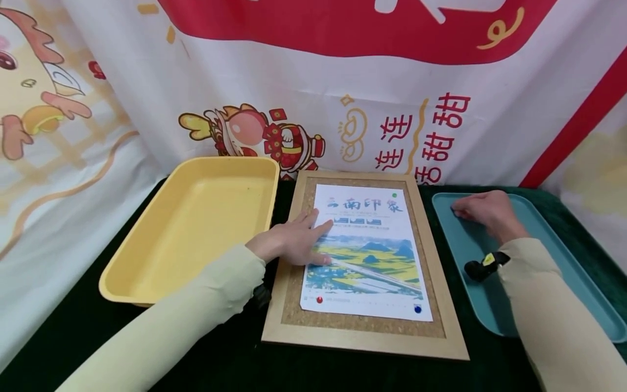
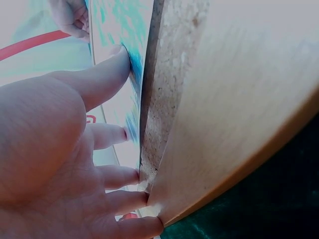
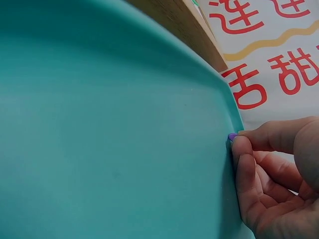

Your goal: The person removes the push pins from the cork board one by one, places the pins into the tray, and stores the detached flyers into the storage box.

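Note:
A printed poster (image 1: 364, 261) with a landscape picture lies on a wood-framed cork board (image 1: 367, 325). Push pins sit in three of its corners: a green one (image 1: 394, 195) at top right, a red one (image 1: 319, 300) at lower left and a blue one (image 1: 417, 308) at lower right. My left hand (image 1: 296, 239) rests with spread fingers on the poster's left side and the board. At the far left end of the teal tray (image 1: 482, 305), my right hand (image 1: 487, 212) pinches a small purple push pin (image 3: 233, 136), mostly hidden by the fingertips.
A deep yellow tray (image 1: 196, 218) stands left of the board. Dark green cloth (image 1: 206, 354) covers the table. A printed white curtain (image 1: 303, 81) hangs right behind the trays and board. A black camera (image 1: 485, 267) is strapped to the right wrist.

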A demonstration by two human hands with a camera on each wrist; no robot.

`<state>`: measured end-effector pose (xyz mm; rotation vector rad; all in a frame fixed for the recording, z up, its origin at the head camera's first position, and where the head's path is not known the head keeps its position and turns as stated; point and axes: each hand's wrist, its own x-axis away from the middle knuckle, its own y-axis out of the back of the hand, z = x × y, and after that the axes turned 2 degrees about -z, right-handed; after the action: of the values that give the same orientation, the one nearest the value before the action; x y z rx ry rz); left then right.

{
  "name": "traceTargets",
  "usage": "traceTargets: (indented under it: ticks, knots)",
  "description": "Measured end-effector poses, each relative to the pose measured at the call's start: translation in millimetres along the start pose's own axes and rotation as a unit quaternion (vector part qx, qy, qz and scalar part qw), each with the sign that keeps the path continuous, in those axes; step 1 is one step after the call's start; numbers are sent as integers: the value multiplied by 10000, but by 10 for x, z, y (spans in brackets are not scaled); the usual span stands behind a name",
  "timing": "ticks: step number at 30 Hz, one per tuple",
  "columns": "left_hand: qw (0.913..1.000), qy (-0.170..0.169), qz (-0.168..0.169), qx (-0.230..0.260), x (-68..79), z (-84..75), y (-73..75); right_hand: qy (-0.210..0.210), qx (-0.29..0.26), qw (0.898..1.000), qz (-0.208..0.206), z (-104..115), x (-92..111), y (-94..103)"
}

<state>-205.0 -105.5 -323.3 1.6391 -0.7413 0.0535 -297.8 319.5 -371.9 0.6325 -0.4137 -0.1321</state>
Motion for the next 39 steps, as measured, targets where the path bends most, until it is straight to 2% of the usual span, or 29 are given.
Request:
traceTargets:
  ticks: [6,13,22,39]
  knots:
    - [10000,60,-57,-8,-19,33,48,133,-36,9999,70,74,-40,17]
    - [10000,-49,-30,20,-64,-2,57,44,-60,10000,66,17,-33,70]
    - [10000,-37,-16,-18,-29,-4,21,51,34,10000,48,1,-11,22]
    - [9999,-28,-42,-98,8,-27,-15,-34,-182,9997,164,-58,20,27]
